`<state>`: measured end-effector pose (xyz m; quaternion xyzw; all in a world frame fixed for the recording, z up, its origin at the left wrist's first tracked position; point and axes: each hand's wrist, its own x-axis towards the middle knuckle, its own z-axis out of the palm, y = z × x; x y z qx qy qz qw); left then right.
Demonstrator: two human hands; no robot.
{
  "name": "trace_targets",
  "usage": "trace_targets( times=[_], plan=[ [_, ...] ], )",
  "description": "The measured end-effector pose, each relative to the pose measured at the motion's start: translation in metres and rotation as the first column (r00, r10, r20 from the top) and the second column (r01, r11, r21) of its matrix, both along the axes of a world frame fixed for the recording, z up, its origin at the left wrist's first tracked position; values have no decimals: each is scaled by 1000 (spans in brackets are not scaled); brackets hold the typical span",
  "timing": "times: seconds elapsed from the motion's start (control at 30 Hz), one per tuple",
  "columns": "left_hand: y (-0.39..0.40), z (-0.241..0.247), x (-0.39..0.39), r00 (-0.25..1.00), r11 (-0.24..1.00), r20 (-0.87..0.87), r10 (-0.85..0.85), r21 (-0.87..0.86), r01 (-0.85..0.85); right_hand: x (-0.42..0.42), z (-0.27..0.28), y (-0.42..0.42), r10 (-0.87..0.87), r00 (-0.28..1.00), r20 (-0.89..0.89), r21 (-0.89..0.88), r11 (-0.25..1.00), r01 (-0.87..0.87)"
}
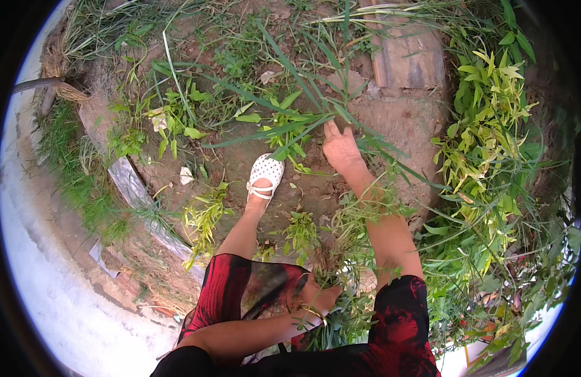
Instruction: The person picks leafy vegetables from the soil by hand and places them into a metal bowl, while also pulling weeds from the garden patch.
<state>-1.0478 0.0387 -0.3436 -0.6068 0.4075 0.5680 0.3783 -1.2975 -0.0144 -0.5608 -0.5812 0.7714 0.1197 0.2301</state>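
Note:
My right hand (341, 145) reaches down to the base of a long-bladed grass clump (332, 113), with its fingertips at the stems; whether they pinch them I cannot tell. Held low near my lap, my left hand (321, 294) is closed around a bundle of uprooted weeds (340, 282) with brown roots and green leafy stems. The bundle partly hides the fingers. A bracelet (315, 313) circles the left wrist. Small leafy plants (283, 134) grow just left of the grass clump's base.
My foot in a white perforated shoe (267, 172) stands on the soil. Fired-clay slabs or bricks (408, 56) lie at the upper right. Yellow-green leafy plants (488, 113) line the right side. Edging strips (139, 193) and a pale paved surface (41, 245) curve along the left.

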Motion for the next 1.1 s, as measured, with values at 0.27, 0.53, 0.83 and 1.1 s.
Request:
trace_targets(
  times=[0.27,0.53,0.83,1.1],
  plan=[
    [-209,-239,-65,226,207,-119,-967,-884,420,-31,-38,-28,-504,826,-253,161,819,550],
    [-85,-102,-19,862,893,-384,-330,-424,152,-47,-34,-24,-915,395,85,281,403,871],
    [5,-51,37,533,547,-126,837,156,-822,-10,19,10,-894,396,207,296,443,846],
    [-50,-54,-9,858,939,-503,100,-237,-249,18,140,122,-860,437,263,59,466,883]
  ],
)
